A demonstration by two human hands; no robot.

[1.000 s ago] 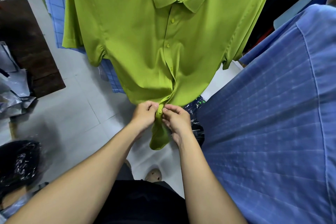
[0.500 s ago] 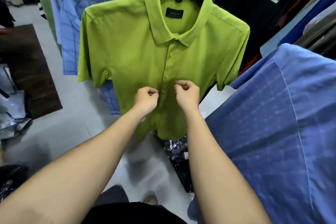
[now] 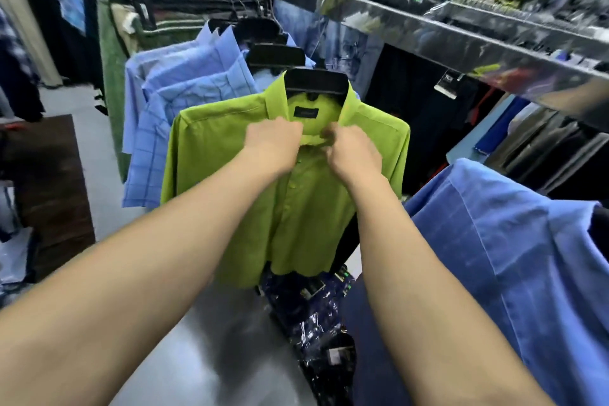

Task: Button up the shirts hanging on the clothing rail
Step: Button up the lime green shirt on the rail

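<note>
The green shirt (image 3: 306, 208) hangs on the rail (image 3: 428, 30). L hand (image 3: 273, 142) & R hand (image 3: 354, 148): fingers curled, pinching its collar; top button hidden behind them. Bags (image 3: 313, 306) w/ dark clothes on floor below, blurry.

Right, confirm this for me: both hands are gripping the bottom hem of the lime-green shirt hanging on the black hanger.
Not quite. The head view shows the left hand and the right hand gripping the lime-green shirt up at its collar, not at the bottom hem, which hangs free below. The rest holds: the shirt hangs on the black hanger.
</note>
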